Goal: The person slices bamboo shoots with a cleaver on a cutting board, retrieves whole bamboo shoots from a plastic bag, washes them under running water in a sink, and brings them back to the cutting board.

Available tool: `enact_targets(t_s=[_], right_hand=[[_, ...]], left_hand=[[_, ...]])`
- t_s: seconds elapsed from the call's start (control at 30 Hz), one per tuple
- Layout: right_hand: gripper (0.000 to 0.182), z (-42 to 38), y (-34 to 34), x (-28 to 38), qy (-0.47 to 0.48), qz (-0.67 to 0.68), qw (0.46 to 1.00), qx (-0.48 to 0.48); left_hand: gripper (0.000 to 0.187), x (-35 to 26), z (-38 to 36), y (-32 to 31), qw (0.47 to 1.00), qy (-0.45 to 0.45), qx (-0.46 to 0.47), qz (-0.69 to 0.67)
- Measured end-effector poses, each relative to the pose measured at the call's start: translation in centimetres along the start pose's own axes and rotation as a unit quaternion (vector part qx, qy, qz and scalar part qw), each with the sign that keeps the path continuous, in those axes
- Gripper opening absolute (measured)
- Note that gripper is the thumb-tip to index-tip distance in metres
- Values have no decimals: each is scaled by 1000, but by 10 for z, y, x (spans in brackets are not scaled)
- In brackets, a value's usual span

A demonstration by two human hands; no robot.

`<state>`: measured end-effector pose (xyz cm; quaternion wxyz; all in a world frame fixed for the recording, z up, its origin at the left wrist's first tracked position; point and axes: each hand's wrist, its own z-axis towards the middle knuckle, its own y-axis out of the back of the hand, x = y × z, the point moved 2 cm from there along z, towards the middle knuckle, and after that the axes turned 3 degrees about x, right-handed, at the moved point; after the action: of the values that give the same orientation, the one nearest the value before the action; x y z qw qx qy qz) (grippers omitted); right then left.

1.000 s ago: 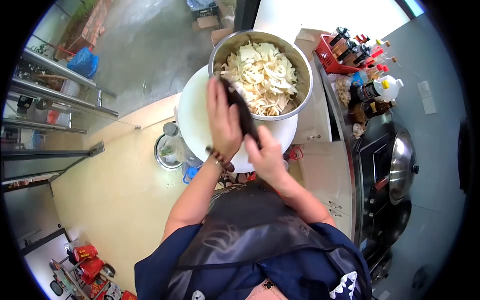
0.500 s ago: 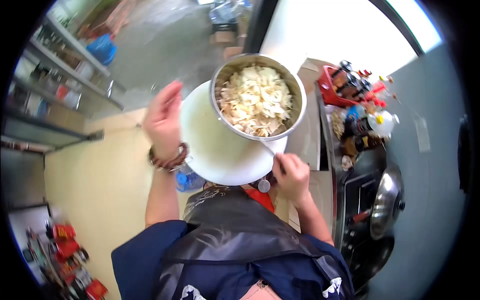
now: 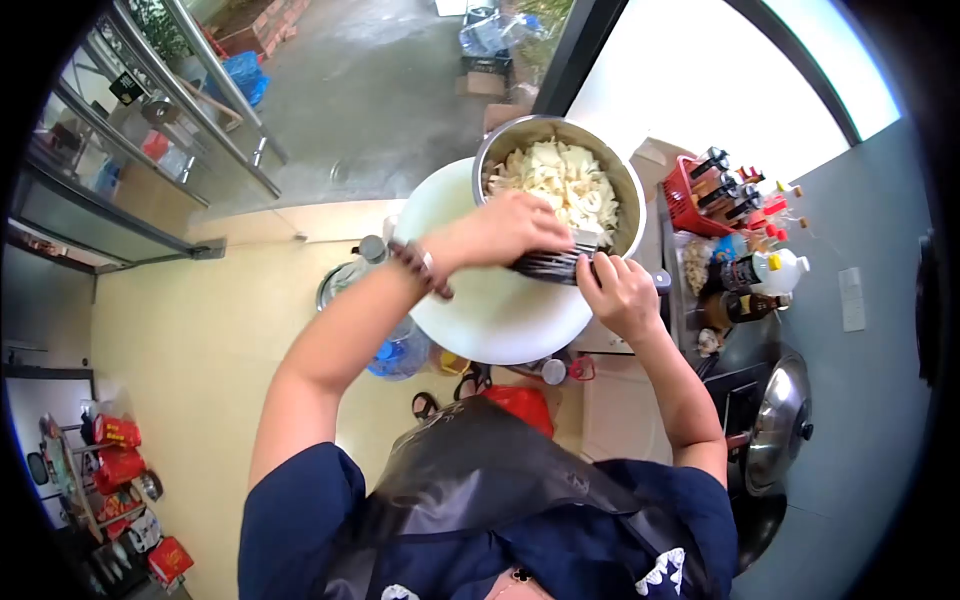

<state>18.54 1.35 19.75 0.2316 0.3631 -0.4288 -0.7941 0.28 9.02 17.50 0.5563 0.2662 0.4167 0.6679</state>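
Observation:
My right hand (image 3: 625, 297) is closed round the handle of a kitchen knife (image 3: 545, 265), whose dark broad blade points left over the near rim of a steel pot. Pale sliced pieces (image 3: 560, 185), perhaps mushroom, fill the steel pot (image 3: 640, 195). My left hand (image 3: 510, 228), a bead bracelet at its wrist, has its fingers stretched over the pot's near edge, beside the blade. Whether they touch the blade is hard to see. Under the knife lies a round white cutting board (image 3: 480, 315), wet-looking, with the pot covering its far right part.
To the right, a red basket (image 3: 690, 200) of bottles and several more bottles (image 3: 740, 275) stand on the counter. A lidded wok (image 3: 780, 425) sits nearer on the stove. Water jugs (image 3: 400, 352) and a red bag (image 3: 520, 405) are below the board. A glass door (image 3: 110, 230) is at left.
My left hand has swung right, from beside the board to the pot's near edge. The knife has turned so its blade's broad side shows. The view has shifted, too.

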Motion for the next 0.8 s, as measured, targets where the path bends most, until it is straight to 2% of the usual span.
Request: enact_targets(t_s=[0.03,0.07,0.13,0.17,0.23,0.27,0.3,0.33,0.4,0.47,0.53,0.57,0.6,0.67,0.7,0.73,0.8], right_hand=[[20,-6,-2,-6,-27,-8,1000,14],[20,-11,1,-6,-21,-13,1000,18],[19,-26,9,-5,-58,-33,998,9],[19,-40,7,1,-83,-11,996,4],[17,-55,7,23,-134,51,990,-6],[18,-60,3,34,-137,87,987,-2],[18,-64,-7,45,-136,147,980,6],[19,-68,-23,56,-134,168,976,22],[18,-63,-58,75,-131,176,975,40],[19,-56,-88,89,-159,180,970,43],[21,-70,-136,100,-194,222,955,25],[25,-81,-163,99,-204,221,951,75],[28,-71,-157,105,-216,217,943,131],[39,-67,-163,113,-170,169,963,120],[44,-77,-183,111,-137,149,974,102],[46,-71,-183,117,-134,154,971,123],[46,-66,-187,127,-131,123,978,102]], left_hand=[[27,22,7,-9,996,47,73,18],[26,44,9,-17,974,75,173,129],[33,69,4,-27,960,138,206,129],[33,72,7,-30,960,138,204,131],[30,65,13,-10,993,119,-19,15],[30,56,11,-3,992,126,-17,18],[24,36,8,18,973,190,-95,-89],[19,16,-2,38,933,255,-178,-184],[8,-33,-39,67,859,270,-255,-352],[10,-86,-79,85,664,228,-328,-632],[11,-134,-125,92,645,315,-328,-614],[12,-153,-148,92,652,376,-333,-568],[13,-177,-169,91,646,437,-339,-526],[17,-223,-213,87,645,549,-382,-369],[19,-247,-236,78,654,578,-398,-284],[19,-272,-261,76,637,589,-423,-261],[19,-331,-299,65,559,694,-418,-175]])
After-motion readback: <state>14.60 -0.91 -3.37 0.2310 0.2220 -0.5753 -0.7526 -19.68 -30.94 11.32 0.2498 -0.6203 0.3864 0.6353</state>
